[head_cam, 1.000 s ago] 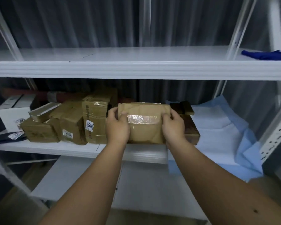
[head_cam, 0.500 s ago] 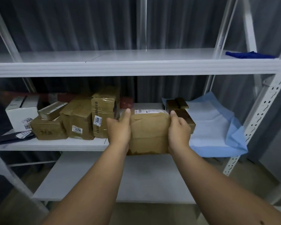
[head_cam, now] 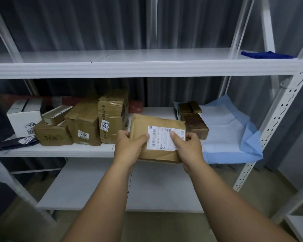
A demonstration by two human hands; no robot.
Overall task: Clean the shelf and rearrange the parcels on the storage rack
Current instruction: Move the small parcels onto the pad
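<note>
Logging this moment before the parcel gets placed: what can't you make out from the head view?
- Shipping label on the held parcel: print too small, thumbs of left hand and right hand cover parts.
- Red packages: hidden behind the boxes.
- Blue cloth: partly behind the rack post.

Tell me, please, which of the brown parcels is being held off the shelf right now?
The brown parcel with the white shipping label, gripped by the left hand and right hand; the others rest on the shelf.

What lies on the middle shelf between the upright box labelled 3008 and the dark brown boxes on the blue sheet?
Bare white shelf, partly hidden by the held parcel, in the head view.
</note>
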